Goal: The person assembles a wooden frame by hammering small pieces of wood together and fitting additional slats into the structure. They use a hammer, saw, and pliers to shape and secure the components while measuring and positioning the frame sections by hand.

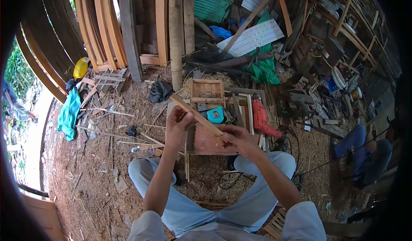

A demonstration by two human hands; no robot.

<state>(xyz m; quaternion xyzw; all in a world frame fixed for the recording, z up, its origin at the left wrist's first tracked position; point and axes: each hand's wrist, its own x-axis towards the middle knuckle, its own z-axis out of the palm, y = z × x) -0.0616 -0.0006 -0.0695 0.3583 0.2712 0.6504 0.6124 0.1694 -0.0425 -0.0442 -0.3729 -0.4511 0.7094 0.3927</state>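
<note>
A short, flat wooden strip (198,117) is held slantwise above a low work table, its far end up to the left. My left hand (178,124) grips it near that upper end between thumb and fingers. At the lower right end my right hand (237,139) has its fingers closed round the strip. Under and behind the hands are a reddish board (207,141) and a teal tape measure (216,115). Just right of them lies a red power drill (262,120). Behind the tape measure sits a small wooden frame box (207,90).
Long boards (103,26) and a bamboo post (176,39) stand behind. Black plastic (160,91), a teal cloth (70,114) and sticks lie on the shaving-covered floor (103,163). One person (365,151) sits at the right; another (17,106) is at far left. A cable runs right.
</note>
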